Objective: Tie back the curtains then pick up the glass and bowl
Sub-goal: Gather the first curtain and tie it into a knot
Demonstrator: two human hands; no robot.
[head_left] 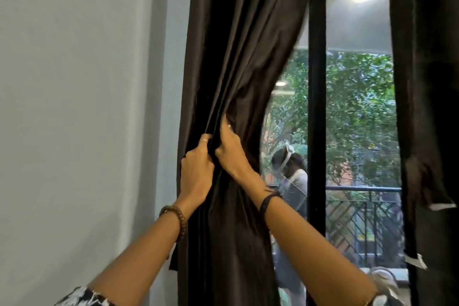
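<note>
Curtain-tying is the step in hand, and by the look of it only the gathering part of it; the dark left curtain [238, 77] hangs just beside the grey wall [74, 107] and is bunched at mid-height, where both hands meet on it; the left hand [197, 169] has its fingers curled round the outer folds, a ring showing on one finger, while the right hand [229, 149] pinches the fabric just beside it, thumb pressed up into the pleats; the two hands are touching or nearly so; no tie-back band or hook can be made out among the folds, so whether one is already in the grip cannot be told; the right curtain [432, 107] hangs at the far edge of the window [357, 119], seemingly already drawn aside; glass and bowl are not in view; the next move, as I judge it, calls for keeping the bundle tight with one hand while the other brings a tie round it and fastens it, without letting folds slip free.
</note>
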